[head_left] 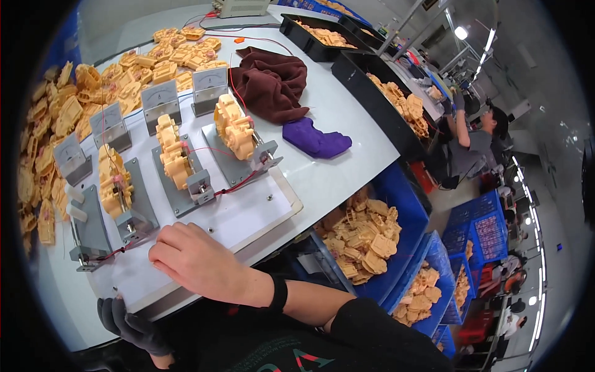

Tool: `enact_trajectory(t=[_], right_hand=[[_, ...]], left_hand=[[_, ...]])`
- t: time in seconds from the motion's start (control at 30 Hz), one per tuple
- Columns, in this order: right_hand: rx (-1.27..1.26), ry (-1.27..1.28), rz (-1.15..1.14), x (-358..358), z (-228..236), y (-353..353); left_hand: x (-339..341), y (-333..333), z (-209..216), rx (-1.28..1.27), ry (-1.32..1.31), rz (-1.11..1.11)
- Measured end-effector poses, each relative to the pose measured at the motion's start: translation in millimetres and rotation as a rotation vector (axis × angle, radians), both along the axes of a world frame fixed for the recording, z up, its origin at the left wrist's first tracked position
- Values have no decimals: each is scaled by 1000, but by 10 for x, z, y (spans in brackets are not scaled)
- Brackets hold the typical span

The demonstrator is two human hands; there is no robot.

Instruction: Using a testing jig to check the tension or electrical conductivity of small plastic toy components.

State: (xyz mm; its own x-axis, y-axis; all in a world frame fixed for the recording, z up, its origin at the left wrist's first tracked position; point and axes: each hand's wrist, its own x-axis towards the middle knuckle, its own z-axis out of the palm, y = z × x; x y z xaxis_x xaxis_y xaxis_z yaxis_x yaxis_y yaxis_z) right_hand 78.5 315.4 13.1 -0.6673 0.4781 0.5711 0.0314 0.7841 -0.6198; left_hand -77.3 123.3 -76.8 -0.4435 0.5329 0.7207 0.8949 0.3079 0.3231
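My right hand [197, 260], bare with a black wristband, is over the near edge of the white board [248, 217]. Its fingers are curled together, and whatever is under them is hidden. At the board's near left corner is my left hand [131, 325] in a dark grey glove, fingers stretched out beside a small metal switch [115, 289]. Yellow plastic housings sit in three grey metal test fixtures: a left one [114, 183], a middle one [173, 152] and a right one [235, 127]. The leftmost fixture [90, 217] bears two white rollers and no housing. Behind stand several analog meters [161, 105].
Yellow housings [167, 59] are heaped along the table's back and left. A brown cloth [269, 84] and a purple cloth [315, 137] lie to the right. Black bins [372, 68] and blue crates [403, 248] hold more housings. Farther right, a person [474, 139] sits working.
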Motion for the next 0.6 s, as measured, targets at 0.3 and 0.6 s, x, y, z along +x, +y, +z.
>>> enact_trajectory(t=[0.3,0.6], right_hand=[[6,4,24,-34,-17,-23],[48,-92,56,33,49,83]], left_hand=[[22,-46,59,-12,-69,64],[77,152,155,49,-58,-43]])
